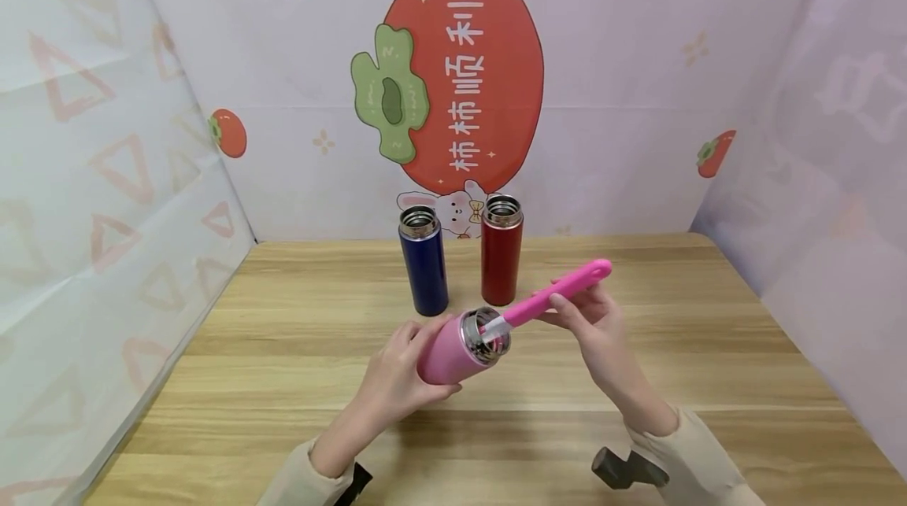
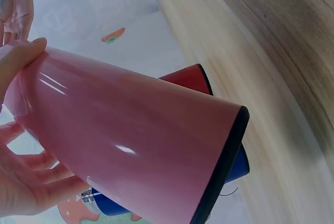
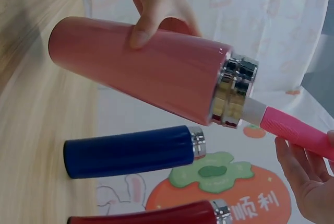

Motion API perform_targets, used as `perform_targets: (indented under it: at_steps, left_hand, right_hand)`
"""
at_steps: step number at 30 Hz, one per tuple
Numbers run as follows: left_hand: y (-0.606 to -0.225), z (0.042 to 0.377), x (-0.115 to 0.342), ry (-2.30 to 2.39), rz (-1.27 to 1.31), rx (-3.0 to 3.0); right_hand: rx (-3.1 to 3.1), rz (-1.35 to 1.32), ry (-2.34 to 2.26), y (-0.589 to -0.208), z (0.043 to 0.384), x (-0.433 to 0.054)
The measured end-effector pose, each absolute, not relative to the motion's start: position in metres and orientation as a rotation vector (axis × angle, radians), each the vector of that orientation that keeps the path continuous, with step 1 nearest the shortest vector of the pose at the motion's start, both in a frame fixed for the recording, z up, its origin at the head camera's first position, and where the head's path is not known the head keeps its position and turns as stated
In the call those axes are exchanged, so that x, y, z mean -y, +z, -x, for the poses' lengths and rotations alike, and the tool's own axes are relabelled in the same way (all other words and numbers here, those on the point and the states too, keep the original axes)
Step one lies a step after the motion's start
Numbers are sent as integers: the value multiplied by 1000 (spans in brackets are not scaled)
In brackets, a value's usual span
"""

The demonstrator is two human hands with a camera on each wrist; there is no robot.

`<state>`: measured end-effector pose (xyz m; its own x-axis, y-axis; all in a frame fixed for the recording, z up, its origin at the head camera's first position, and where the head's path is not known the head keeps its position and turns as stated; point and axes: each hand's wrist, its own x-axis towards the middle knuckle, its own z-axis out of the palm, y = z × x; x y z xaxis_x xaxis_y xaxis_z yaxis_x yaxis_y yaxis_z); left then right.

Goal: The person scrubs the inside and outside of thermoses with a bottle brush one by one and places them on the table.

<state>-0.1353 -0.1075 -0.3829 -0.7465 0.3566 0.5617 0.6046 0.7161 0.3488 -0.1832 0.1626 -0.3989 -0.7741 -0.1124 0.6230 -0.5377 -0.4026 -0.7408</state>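
Observation:
A pink thermos bottle [image 1: 448, 355] is held tilted above the table by my left hand [image 1: 397, 376], its lidless steel mouth facing up and right. The left wrist view shows its pink side [image 2: 130, 114] and dark base. From the mouth sticks out the pink handle of a bottle brush [image 1: 560, 288] with a whitish neck; its head is hidden inside the bottle. My right hand [image 1: 598, 333] pinches this handle between thumb and fingers. In the right wrist view the brush handle [image 3: 292, 130] lines up with the bottle's steel neck [image 3: 233, 92].
Behind the hands, a blue bottle [image 1: 425, 270] and a red bottle [image 1: 501, 258] stand upright and lidless near the back of the wooden table [image 1: 283, 349]. A printed cloth [image 1: 602, 112] hangs behind, with more cloth at both sides.

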Motion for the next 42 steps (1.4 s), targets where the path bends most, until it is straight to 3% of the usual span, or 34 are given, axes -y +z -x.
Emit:
perform_targets:
  at_steps: [6, 10, 42]
  left_hand:
    - [-384, 132, 110, -641, 741, 2429]
    - [-385, 127, 112, -603, 727, 2433]
    - [-386, 125, 122, -571, 756, 2271]
  right_hand:
    - [1546, -710, 2174, -337, 141, -154]
    - [1501, -650, 2196, -323, 129, -154]
    - [1250, -542, 2383, -318, 124, -166]
